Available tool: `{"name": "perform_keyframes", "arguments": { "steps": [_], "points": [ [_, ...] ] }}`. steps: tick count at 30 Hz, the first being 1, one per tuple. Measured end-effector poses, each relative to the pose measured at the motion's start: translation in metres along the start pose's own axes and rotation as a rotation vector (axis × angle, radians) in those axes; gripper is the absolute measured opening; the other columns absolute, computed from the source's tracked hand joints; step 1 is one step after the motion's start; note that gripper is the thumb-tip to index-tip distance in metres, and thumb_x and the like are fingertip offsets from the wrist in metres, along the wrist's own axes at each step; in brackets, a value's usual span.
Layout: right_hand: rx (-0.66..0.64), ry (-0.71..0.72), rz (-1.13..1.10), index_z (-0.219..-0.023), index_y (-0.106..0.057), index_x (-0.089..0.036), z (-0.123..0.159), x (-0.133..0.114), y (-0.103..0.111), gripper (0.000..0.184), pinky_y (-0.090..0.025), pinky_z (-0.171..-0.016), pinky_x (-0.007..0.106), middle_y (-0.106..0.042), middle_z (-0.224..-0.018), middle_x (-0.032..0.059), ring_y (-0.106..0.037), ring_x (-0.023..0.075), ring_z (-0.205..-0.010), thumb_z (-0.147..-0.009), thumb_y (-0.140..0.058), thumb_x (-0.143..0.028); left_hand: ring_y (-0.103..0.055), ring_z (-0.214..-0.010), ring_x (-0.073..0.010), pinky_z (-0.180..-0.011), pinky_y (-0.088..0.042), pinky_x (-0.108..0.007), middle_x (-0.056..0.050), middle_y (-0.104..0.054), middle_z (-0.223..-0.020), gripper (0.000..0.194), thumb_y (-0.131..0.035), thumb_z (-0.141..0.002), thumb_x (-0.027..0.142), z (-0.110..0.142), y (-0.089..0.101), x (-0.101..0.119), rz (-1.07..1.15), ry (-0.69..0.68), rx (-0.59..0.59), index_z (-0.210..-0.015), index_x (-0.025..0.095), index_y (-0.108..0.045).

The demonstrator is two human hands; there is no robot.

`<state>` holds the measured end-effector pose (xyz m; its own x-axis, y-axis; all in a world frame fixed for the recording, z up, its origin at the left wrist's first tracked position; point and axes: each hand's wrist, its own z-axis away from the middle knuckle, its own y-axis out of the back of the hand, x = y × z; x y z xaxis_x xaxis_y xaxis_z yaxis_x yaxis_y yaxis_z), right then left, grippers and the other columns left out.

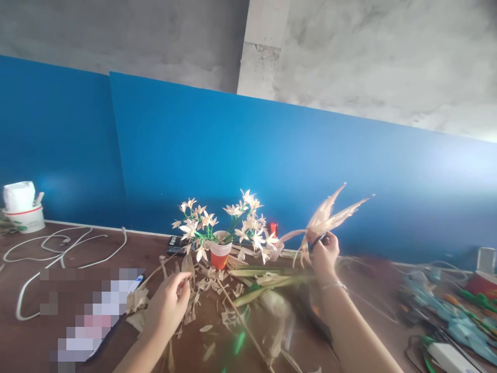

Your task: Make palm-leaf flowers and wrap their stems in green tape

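My right hand [326,253] is raised above the table's back part, its fingers closed on a dried, pale corn husk [324,217] whose pointed leaves fan upward. A small dark item shows at those fingers; I cannot tell its kind. Over scattered husk scraps, my left hand [173,298] is loosely curled, thumb and fingers apart, with nothing visible in it. Between the hands, a red and white paper cup [220,254] stands with cream-coloured handmade flowers [252,223] on green stems spreading to both sides. Long green-yellow leaf strips [264,285] lie beside the cup.
A phone-like device [104,316], its screen blurred, lies at left, near a white cable [58,254]. White tubs [24,215] stand at the far left. Tangled cords and pale blue material [458,311] cover the right side. A blue partition [217,150] rises behind the table.
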<state>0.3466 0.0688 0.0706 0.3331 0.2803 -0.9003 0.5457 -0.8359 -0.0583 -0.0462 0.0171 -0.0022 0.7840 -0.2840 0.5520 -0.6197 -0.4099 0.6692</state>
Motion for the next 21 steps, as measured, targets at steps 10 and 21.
{"name": "perform_keyframes", "arguments": {
  "steps": [10, 21],
  "points": [
    [0.152, 0.280, -0.011, -0.084, -0.048, -0.020, 0.000, -0.046, 0.014, 0.022, -0.046, -0.073, 0.030, -0.049, -0.081, -0.0006, -0.052, 0.0156, -0.079, -0.069, -0.062, -0.029, -0.066, -0.079, -0.0212, -0.066, -0.052, -0.027, -0.007, -0.071, -0.088, 0.026, -0.045, -0.078, 0.033, 0.001, 0.002, 0.006, 0.232, -0.007, 0.005, -0.090, 0.021, -0.066],
    [-0.889, 1.146, 0.472, -0.101, -0.058, -0.025, 0.167, -0.059, 0.046, 0.031, -0.045, -0.066, 0.032, -0.058, -0.089, 0.0058, -0.050, 0.0194, -0.079, -0.081, -0.041, -0.008, -0.040, -0.128, -0.0267, -0.110, -0.023, -0.042, -0.009, -0.052, -0.133, 0.056, -0.050, -0.078, 0.059, 0.011, 0.003, 0.036, 1.360, 0.372, -0.712, -0.118, 0.021, -0.060]
  ]
}}
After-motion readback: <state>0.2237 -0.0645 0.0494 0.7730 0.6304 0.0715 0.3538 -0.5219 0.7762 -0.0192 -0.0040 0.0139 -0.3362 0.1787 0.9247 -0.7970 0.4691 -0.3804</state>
